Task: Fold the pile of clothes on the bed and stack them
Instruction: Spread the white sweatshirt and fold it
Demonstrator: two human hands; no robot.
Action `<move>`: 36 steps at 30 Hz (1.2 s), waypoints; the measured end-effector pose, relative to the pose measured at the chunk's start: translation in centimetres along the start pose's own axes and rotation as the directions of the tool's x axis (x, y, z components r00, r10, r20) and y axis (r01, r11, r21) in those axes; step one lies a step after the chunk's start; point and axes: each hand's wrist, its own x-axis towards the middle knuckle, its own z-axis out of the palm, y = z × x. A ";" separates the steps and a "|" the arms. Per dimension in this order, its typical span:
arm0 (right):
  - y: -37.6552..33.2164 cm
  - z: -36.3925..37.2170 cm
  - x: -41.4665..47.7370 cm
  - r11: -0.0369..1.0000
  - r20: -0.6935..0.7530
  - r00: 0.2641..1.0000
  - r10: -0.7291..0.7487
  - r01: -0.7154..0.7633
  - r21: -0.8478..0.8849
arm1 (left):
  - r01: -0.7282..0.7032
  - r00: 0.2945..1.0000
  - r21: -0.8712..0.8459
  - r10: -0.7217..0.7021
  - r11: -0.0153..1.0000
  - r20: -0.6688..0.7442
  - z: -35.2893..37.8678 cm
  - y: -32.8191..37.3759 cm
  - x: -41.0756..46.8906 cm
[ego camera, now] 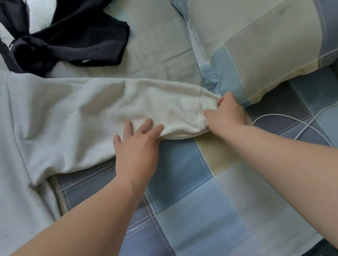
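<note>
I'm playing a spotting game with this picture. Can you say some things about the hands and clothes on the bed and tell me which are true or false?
The right hand pinches the end of the white sleeve. True.
The left hand holds a black sock. False: it rests flat on the sleeve.
The dark clothes are neatly folded. False: they lie crumpled.
A white cable lies on the checked bedcover. True.

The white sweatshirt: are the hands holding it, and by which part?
The right hand pinches the sweatshirt by its cuff; the left hand lies flat on the sleeve, fingers straight, gripping nothing.
</note>
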 end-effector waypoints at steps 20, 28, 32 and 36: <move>2.4 -1.2 -0.2 0.594 0.248 0.925 0.289 -0.376 0.711 | 0.054 0.899 -0.204 0.041 0.978 0.436 -0.7 5.3 3.1; -0.8 -3.2 -5.9 0.755 0.031 0.986 -0.164 0.106 0.647 | 0.350 0.894 -0.845 0.125 0.404 0.430 -4.7 7.7 3.3; -3.7 -4.0 -8.7 0.707 0.145 0.916 -0.374 0.181 0.684 | 0.555 0.822 -0.832 0.146 0.008 0.550 -9.7 5.6 2.7; -7.2 -4.3 -11.8 0.704 0.299 0.793 -0.531 0.216 0.677 | 0.567 0.824 -0.810 0.114 -0.149 0.555 -14.6 0.7 0.8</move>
